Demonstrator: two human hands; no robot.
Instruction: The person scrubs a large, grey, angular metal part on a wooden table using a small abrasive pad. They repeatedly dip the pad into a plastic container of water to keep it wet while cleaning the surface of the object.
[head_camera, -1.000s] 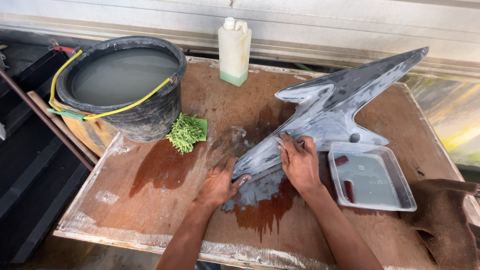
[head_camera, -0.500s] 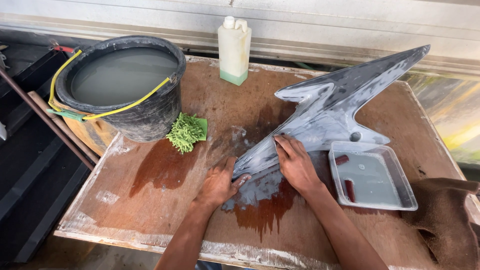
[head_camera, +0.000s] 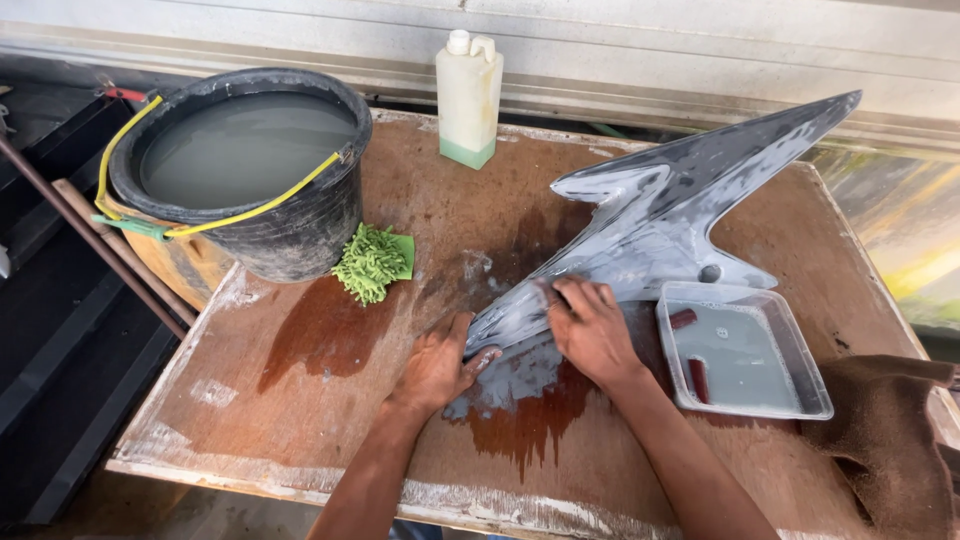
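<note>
A large grey angular panel (head_camera: 680, 200), wet and streaked with pale slurry, lies across a wet wooden board (head_camera: 330, 420). My left hand (head_camera: 437, 365) grips the panel's near left edge, thumb on top. My right hand (head_camera: 590, 330) presses flat on the panel's lower part, fingers together; whatever may be under the palm is hidden.
A black bucket (head_camera: 300, 235) of murky water with a yellow handle stands at the back left. A green scrub mitt (head_camera: 372, 262) lies beside it. A pale plastic bottle (head_camera: 468, 95) stands at the back. A clear tray (head_camera: 745, 350) of water sits right, a brown cloth (head_camera: 885, 430) beyond it.
My right hand has slid leftwards along the panel's lower part. The left hand and the panel stay where they were.
</note>
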